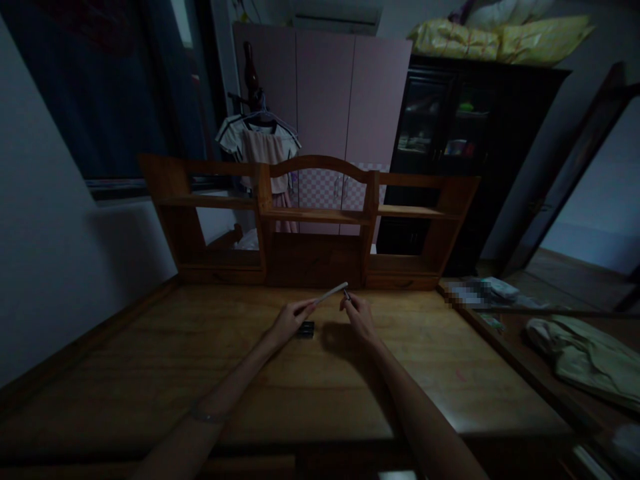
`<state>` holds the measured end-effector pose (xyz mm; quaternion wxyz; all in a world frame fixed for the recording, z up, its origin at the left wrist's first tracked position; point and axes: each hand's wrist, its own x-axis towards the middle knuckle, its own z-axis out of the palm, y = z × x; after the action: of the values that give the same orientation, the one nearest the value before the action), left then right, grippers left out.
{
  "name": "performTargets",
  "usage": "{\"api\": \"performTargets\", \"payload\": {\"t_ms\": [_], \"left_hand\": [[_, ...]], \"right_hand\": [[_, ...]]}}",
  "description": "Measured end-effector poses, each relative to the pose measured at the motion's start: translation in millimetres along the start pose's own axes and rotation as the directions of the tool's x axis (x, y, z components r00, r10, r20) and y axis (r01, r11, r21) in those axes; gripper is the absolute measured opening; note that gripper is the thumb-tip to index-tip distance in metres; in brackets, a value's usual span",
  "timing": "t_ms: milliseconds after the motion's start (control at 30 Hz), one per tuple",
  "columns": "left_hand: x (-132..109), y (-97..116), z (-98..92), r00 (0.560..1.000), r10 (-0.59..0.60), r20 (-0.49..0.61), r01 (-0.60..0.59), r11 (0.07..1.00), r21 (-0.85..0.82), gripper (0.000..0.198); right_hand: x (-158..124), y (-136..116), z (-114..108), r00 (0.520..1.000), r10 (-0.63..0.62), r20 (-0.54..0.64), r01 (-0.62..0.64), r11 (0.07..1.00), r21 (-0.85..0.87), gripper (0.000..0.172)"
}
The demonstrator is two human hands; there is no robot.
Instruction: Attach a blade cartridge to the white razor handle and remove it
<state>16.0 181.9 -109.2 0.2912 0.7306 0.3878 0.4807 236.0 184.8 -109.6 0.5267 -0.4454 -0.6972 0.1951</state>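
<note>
My left hand (290, 319) is closed on one end of a slim, pale stick (332, 292), which slants up and to the right. What kind of stick it is cannot be made out in this dim light. Close to its far tip, my right hand (360, 320) pinches a small dark piece (347, 294) with a light glint; whether it touches the stick is unclear. Beside my left fingers, several short black pieces (307, 329) lie side by side on the wooden desk (240, 387), partly covered by that hand.
A wooden shelf unit (317, 215) stands along the desk's back edge. To the right, past a raised edge, lie plastic-wrapped things (500, 289) and a pale green cloth (585, 357). A white wall (45, 267) borders the left side.
</note>
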Motion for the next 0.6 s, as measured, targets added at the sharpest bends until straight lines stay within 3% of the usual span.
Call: {"api": "performTargets", "payload": {"t_ms": [133, 600], "left_hand": [[1, -2, -0.7, 0.996, -0.024, -0.087, 0.026, 0.999, 0.026, 0.043], [4, -11, -1.8, 0.998, -0.039, -0.045, 0.042, 0.997, 0.06, 0.04]], "right_hand": [[0, -2, -1, 1.0, -0.006, -0.004, 0.006, 1.0, 0.006, 0.024], [-1, 0, 1, 1.0, 0.003, 0.004, -0.003, 1.0, 0.009, 0.023]]}}
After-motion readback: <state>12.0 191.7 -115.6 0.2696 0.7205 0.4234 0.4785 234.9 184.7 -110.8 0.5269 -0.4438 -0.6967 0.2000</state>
